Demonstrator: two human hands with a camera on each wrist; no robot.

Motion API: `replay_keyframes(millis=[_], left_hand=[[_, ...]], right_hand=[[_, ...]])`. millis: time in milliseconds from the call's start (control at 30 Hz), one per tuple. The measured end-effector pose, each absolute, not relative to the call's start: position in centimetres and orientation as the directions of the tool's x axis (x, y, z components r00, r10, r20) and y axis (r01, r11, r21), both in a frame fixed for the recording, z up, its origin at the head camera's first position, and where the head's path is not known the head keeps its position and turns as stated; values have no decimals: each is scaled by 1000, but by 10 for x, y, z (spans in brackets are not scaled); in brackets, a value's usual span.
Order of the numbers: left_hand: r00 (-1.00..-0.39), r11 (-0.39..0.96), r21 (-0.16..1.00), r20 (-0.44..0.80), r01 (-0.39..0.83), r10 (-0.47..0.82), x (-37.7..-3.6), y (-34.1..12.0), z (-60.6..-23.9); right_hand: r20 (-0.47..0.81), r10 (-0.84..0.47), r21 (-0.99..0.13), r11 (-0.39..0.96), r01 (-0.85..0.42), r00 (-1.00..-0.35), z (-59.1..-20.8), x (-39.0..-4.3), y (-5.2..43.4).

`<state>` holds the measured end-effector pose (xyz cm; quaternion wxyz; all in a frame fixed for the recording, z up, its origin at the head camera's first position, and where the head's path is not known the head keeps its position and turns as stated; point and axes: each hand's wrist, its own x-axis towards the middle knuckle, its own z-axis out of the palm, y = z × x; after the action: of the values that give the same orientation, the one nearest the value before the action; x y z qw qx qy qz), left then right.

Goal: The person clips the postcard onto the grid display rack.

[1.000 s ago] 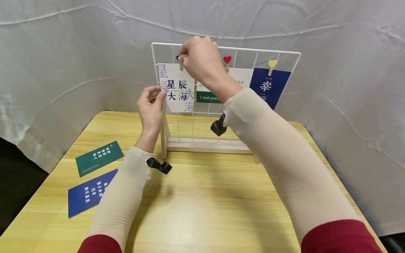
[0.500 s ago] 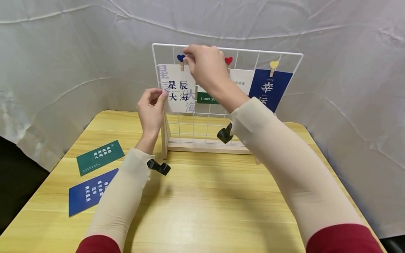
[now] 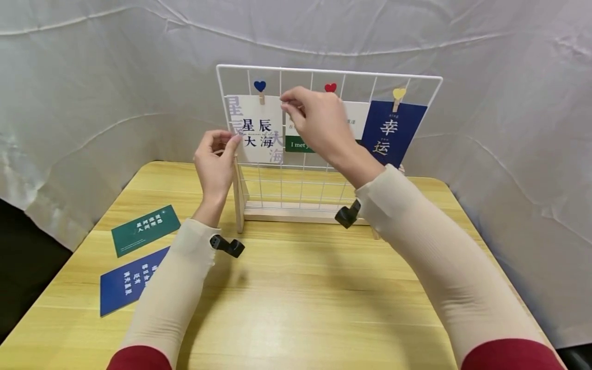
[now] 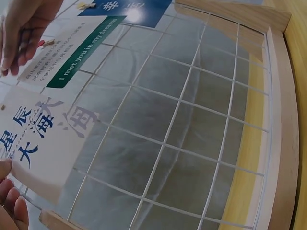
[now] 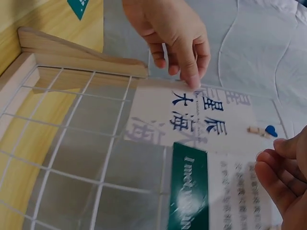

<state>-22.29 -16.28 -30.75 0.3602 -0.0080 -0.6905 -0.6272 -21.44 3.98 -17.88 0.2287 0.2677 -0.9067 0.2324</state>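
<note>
A white wire grid panel [image 3: 296,174] stands on a wooden base [image 3: 296,211]. On its left hangs a white card with dark characters [image 3: 259,134], held by a blue-heart clothespin [image 3: 260,89]. My left hand [image 3: 229,139] pinches that card's lower left edge, as the right wrist view also shows at the left hand [image 5: 189,76]. My right hand [image 3: 285,104] hovers just right of the blue clip, fingers loosely curled and holding nothing. It hides much of a white-and-green card [image 3: 298,145] under a red-heart clip [image 3: 330,88]. A navy card [image 3: 390,132] hangs from a yellow-heart clip [image 3: 398,94].
A green card [image 3: 145,230] and a blue card [image 3: 131,280] lie flat on the left of the wooden table [image 3: 300,293]. White cloth [image 3: 92,103] surrounds the table at the back and sides. The grid stands at the table's far edge.
My right hand has let go of the blue-heart clip and moved down and right, away from it. The white card now hangs from that clip. My left hand stays at the card's edge.
</note>
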Motion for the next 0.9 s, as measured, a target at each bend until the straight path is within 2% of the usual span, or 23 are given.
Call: replay_keyframes(millis=[233,367,900], left_hand=[[-724,241,835,549,494,-418,-214,-168,-309],[-734,248,836,549,490,-400,-209,-170,-309],[-827,302,841,519,449,-217,-187,-178,-311]], right_hand=[[541,-365,-359,715,-600,-758,-195,-213,58],[541,-358,-401,686,-607,-761,-203,-211,69],[560,-338,-456,637,-622,-756,-233,-195,120]])
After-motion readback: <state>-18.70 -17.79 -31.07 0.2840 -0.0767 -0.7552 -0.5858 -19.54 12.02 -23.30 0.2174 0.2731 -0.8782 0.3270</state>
